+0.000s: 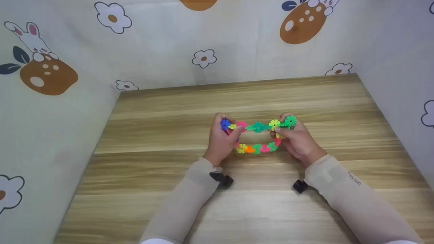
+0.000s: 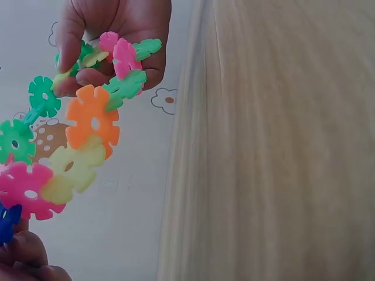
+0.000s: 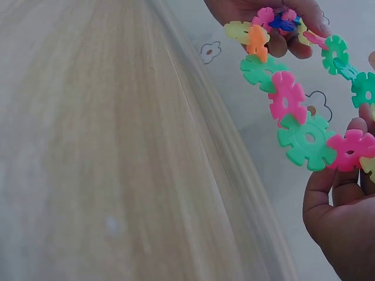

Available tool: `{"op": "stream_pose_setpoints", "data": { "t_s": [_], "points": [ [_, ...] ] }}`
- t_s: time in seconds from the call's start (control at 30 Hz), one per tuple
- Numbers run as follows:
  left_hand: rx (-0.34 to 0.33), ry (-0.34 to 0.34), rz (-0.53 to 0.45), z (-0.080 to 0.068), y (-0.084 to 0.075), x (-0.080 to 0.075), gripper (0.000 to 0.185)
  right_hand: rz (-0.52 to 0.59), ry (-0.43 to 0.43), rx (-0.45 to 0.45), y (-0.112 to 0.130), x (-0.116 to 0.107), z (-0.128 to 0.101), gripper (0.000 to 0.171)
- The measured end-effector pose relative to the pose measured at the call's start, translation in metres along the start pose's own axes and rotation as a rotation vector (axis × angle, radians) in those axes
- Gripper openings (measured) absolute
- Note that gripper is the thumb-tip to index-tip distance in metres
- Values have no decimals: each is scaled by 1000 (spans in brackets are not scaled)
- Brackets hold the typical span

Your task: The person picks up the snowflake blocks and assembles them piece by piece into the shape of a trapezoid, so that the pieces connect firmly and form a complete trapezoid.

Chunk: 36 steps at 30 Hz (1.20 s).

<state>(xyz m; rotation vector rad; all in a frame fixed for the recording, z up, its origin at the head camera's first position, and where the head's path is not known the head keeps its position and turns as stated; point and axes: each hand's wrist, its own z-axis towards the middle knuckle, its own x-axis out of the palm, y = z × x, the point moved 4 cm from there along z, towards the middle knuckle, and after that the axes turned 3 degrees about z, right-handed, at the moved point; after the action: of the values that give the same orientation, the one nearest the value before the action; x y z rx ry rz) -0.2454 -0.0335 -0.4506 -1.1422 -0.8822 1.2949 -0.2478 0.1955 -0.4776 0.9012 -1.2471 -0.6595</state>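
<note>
A loop of interlocking snowflake discs (image 1: 250,149), in green, pink, yellow, orange and blue, is held up between both hands over the table. My left hand (image 1: 219,142) pinches its left end, thumb by a pink disc (image 1: 242,126) and fingers behind a blue disc (image 1: 225,124). At the right end, my right hand (image 1: 300,140) pinches the loop, thumb at a yellow disc (image 1: 274,124), with a green disc (image 1: 290,121) above the hand. The lower strand sags between the hands. In the right wrist view, my right fingers (image 3: 345,187) curl behind a pink disc (image 3: 351,150).
The wood-grain table (image 1: 152,189) spreads under both forearms. A pale curtain (image 1: 162,51) printed with flowers and rabbits stands along its back and sides. Small black camera mounts (image 1: 299,186) hang at both wrists.
</note>
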Motion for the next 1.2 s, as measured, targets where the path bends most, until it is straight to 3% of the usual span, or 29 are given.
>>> {"op": "stream_pose_setpoints", "data": {
  "t_s": [0.3, 0.5, 0.6, 0.77, 0.83, 0.93, 1.1, 1.2],
  "points": [
    [57, 7, -7, -2, -11, -1, 33, -14, 11, 7, -2, 1, -1, 27],
    [60, 6, 9, -1, -7, 0, 32, -59, 0, -12, 2, 2, 0, 23],
    [68, -12, 10, 2, -1, -2, 32, -240, -23, -61, 8, 1, 0, 25],
    [128, -39, 48, 7, 8, -7, 32, -682, -111, -144, 26, -3, -3, 25],
    [152, -31, 87, 8, 6, -9, 32, -710, -132, -96, 33, -4, -5, 24],
    [158, -18, 186, 8, 1, -9, 34, -617, -127, 5, 42, -2, -9, 35],
    [11, -13, 522, 7, -2, -9, 58, -504, -141, 72, 51, 1, -11, 52],
    [-76, 33, 638, 7, 1, -9, 69, -487, -152, 86, 52, -1, -10, 51]
  ]
}}
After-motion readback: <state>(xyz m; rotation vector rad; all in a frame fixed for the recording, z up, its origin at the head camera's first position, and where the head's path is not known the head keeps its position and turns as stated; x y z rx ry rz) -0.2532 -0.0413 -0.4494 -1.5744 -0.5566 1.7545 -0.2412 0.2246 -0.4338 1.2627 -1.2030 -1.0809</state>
